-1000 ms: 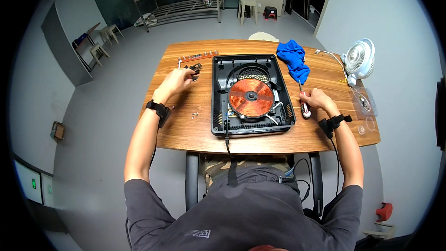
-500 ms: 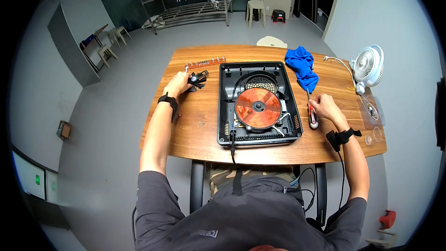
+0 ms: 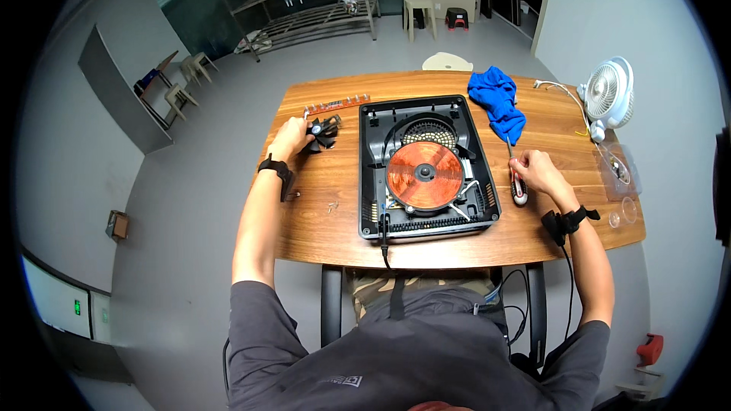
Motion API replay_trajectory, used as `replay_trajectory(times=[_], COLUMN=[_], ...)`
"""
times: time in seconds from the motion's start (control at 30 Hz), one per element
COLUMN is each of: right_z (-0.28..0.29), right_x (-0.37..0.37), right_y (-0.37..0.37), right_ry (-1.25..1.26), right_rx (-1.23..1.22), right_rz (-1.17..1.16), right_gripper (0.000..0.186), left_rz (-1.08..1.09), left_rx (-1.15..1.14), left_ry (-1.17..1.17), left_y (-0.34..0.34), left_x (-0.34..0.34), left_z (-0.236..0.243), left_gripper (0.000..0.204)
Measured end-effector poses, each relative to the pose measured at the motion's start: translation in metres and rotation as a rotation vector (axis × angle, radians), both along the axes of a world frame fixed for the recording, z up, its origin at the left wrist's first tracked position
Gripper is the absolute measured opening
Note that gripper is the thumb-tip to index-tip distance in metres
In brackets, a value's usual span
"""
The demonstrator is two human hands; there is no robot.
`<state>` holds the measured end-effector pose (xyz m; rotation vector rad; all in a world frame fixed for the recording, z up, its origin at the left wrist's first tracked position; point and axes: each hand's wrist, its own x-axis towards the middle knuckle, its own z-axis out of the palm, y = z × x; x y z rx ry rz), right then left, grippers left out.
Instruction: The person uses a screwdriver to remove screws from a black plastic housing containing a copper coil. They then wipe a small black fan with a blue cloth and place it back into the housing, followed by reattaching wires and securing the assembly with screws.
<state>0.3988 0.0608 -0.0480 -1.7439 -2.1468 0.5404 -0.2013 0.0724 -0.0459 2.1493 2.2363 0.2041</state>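
At the table's left, my left hand (image 3: 290, 138) closes its fingers on the edge of a small black cooling fan (image 3: 325, 132) with bare blades. My right hand (image 3: 538, 172) grips a screwdriver (image 3: 518, 186) with a red and pale grey handle, its shaft directed away from me toward a blue cloth (image 3: 497, 103). Between the hands lies an opened black induction cooker housing (image 3: 371, 217), in which a round copper coil (image 3: 407, 176) sits. Beyond the coil is a round vent grille. A black power cord (image 3: 384, 250) leaves its near side.
Behind the black fan stands an orange-red strip with upright bits (image 3: 335, 105). Small screws (image 3: 333, 206) lie near my left forearm. To the right are a white desk fan (image 3: 609, 95), a clear plastic tray (image 3: 620, 171) with wires, and clear round lids (image 3: 628, 210). A stool (image 3: 448, 62) stands beyond the table.
The whole view has shifted slightly. The black fan looks turned a little in my left hand; my right hand still holds the screwdriver in about the same place.
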Motion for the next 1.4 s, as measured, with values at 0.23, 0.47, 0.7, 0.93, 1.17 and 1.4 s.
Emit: replay_trajectory(times=[0.23,0.47,0.7,0.93,1.17,1.4], right_z=[0.002,0.004,0.007,0.022,0.046,0.084], right_x=[-0.001,-0.003,0.009,0.002,-0.009,-0.045], right_y=[-0.001,0.001,0.005,0.000,0.010,0.035], right_ry=[0.013,0.042,-0.070,-0.054,-0.042,0.040], right_rx=[0.008,-0.025,0.022,0.076,0.168,0.174], right_rz=[0.020,0.020,0.045,0.054,0.134,0.338], right_gripper=[0.044,0.044,0.044,0.044,0.038,0.030], left_rz=[-0.076,-0.130,-0.214,-0.317,-0.432,-0.590], left_rx=[0.042,0.080,0.014,0.003,0.014,0.083], left_ry=[-0.043,-0.119,-0.297,-0.188,-0.075,0.073], left_y=[-0.011,-0.018,-0.038,-0.049,-0.037,-0.007], left_x=[0.003,-0.002,0.035,0.064,0.096,0.138], left_z=[0.033,0.045,0.093,0.126,0.142,0.133], left_gripper=[0.021,0.026,0.030,0.031,0.030,0.030])
